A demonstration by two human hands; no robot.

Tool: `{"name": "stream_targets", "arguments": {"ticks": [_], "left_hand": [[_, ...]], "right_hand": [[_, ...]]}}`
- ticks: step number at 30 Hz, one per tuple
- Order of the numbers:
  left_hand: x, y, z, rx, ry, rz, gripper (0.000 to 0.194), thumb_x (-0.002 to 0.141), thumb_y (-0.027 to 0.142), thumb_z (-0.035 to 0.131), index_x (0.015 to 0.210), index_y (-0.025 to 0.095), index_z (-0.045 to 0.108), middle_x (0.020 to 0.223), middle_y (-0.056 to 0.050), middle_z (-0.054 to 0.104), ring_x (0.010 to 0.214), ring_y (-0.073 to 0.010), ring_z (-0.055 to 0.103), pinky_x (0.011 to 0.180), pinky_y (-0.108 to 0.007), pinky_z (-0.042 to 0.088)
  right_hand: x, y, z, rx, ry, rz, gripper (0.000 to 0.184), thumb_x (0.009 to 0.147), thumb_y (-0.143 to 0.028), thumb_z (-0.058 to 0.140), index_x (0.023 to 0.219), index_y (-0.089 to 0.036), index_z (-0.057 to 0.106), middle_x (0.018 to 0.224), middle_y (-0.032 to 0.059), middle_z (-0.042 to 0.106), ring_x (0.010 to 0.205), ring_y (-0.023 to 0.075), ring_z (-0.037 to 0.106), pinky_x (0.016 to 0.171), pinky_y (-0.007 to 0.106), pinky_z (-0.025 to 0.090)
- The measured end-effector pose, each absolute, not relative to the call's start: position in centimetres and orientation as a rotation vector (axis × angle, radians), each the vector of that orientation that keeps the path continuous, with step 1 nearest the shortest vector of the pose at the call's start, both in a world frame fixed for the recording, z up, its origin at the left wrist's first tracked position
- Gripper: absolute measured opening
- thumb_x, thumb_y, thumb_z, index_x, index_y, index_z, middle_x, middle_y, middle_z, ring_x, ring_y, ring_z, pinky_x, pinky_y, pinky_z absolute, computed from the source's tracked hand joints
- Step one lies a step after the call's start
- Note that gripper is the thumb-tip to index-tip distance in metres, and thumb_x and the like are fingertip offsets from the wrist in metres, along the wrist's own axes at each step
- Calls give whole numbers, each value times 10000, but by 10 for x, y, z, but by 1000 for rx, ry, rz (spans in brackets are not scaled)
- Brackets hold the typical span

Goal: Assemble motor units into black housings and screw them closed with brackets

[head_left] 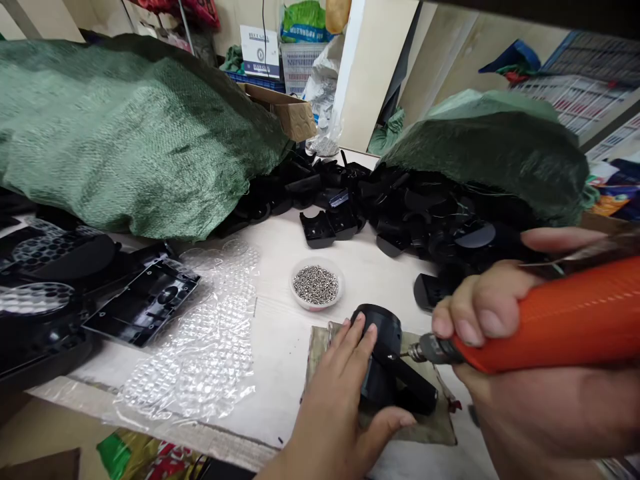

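My right hand (540, 360) is wrapped round an orange electric screwdriver (565, 320), which points left. Its bit reaches a small screw (393, 357) at the black plastic part (380, 377); whether the screw is seated I cannot tell. My left hand (340, 393) grips this part from the near left, its fingers along the round end and its thumb apart near the lower edge. Under the part lies a worn greenish cloth pad (425, 437). Just beyond my left hand stands a round, clear tub (341, 283) filled with small metal screws (315, 283).
Black plastic parts (415, 207) are heaped along the back. Green woven sacks (125, 133) bulge at left and right. Clear bubble wrap (200, 353) and a black panel (145, 300) lie left on the white table (280, 360). A cardboard box (295, 120) stands behind.
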State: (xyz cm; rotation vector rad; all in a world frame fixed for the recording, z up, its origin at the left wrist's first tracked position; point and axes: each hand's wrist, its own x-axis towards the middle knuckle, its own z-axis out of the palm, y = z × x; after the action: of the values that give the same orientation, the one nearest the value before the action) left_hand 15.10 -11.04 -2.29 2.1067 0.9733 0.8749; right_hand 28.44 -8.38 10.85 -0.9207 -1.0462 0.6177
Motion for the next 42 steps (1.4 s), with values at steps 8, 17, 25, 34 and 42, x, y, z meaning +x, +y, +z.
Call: {"name": "stream_targets", "arguments": {"ticks": [8, 17, 25, 34, 42], "left_hand": [[152, -110, -21, 2075, 988, 863, 739, 829, 382, 605, 1445, 174, 252, 1523, -150, 294, 1414, -297, 228, 1099, -565, 304], [154, -111, -19, 2054, 1013, 872, 722, 802, 326, 638, 1422, 146, 315, 1508, -152, 324, 1407, -290, 253, 1110, -558, 286], [155, -110, -19, 2042, 1010, 859, 727, 793, 311, 640, 1421, 141, 317, 1506, -152, 329, 1403, -294, 261, 1113, -556, 285], [156, -110, -17, 2011, 1014, 832, 711, 791, 311, 634, 1414, 135, 340, 1513, -143, 320, 1404, -287, 260, 1122, -543, 277], [159, -108, -21, 2060, 1019, 879, 756, 756, 290, 661, 1417, 125, 334, 1499, -177, 327, 1380, -339, 298, 1085, -564, 335]], "right_hand": [[272, -75, 100, -872, -1017, 688, 511, 768, -683, 526, 923, -204, 614, 463, -51, 521, 375, 124, 458, 380, 269, 428], [270, -75, 100, -865, -1015, 706, 531, 736, -706, 548, 913, -210, 613, 457, -50, 529, 361, 117, 453, 375, 256, 424], [269, -74, 100, -879, -1016, 665, 537, 712, -716, 566, 887, -210, 599, 442, -54, 520, 357, 129, 446, 361, 274, 428], [269, -75, 100, -896, -1029, 671, 538, 692, -724, 580, 868, -216, 614, 437, -42, 529, 362, 139, 452, 364, 282, 418], [270, -74, 96, -893, -1061, 687, 541, 702, -722, 577, 881, -214, 624, 448, -38, 528, 364, 139, 458, 369, 284, 410]]}}
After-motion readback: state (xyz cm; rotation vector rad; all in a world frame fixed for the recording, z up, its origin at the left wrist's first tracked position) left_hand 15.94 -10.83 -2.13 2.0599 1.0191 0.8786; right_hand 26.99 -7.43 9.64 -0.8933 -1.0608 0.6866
